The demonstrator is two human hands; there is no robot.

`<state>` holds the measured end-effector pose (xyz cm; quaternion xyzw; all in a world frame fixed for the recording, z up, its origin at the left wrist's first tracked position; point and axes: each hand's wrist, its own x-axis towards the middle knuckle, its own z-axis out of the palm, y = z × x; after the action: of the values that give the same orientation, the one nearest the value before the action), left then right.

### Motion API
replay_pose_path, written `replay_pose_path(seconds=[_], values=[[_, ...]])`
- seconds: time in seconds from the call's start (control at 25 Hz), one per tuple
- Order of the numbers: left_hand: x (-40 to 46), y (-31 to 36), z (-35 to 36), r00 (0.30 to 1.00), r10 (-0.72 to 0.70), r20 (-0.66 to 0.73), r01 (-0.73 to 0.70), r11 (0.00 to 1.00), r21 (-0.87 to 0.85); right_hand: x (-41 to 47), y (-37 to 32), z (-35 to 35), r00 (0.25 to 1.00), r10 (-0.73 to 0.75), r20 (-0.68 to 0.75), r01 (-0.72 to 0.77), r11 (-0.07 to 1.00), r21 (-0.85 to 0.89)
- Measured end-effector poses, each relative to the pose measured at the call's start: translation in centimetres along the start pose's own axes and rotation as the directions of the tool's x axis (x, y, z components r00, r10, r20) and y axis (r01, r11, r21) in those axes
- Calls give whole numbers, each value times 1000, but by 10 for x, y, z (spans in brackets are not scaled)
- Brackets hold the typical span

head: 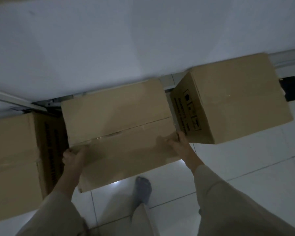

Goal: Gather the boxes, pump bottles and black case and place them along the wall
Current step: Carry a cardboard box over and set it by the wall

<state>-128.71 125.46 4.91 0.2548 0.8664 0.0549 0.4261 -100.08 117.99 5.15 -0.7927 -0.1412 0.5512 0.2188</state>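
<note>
Beige sleeves (58, 212) fill the lower edge, with a foot in a grey sock (142, 189) between them on the pale tiled floor (245, 167). At far left, a tall brown cardboard box (12, 160) stands against the white wall (126, 40). The left hand (73, 158) grips the left edge of the middle brown cardboard box (119, 126), fingers curled round it; its far end is near the wall. The right hand (177, 142) clasps that box's right edge. Just beside it, a tilted printed cardboard box (242, 103) sits by the wall, a black case (293, 88) showing behind its right side.
</note>
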Motion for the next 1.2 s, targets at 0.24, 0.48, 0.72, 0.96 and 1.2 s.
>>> replay_pose_path(seconds=[0.24,0.48,0.72,0.96,1.2], values=[[-35,-18,-19,974,202,-99,-189,974,124,-22,4,-23,982,-182,-47,180,983,-31],[-129,-37,-84,919,374,-120,-377,926,3,-116,6,-71,930,-365,-45,359,927,-114],[-261,-5,-136,814,562,-144,-575,815,-68,-222,-10,-155,830,-522,-194,515,853,-91],[-370,55,-95,671,737,-76,-737,653,-173,-263,-34,-293,692,-610,-386,642,765,-57],[-409,109,52,698,714,59,-673,682,-287,-175,-29,-425,624,-641,-447,676,730,-104]])
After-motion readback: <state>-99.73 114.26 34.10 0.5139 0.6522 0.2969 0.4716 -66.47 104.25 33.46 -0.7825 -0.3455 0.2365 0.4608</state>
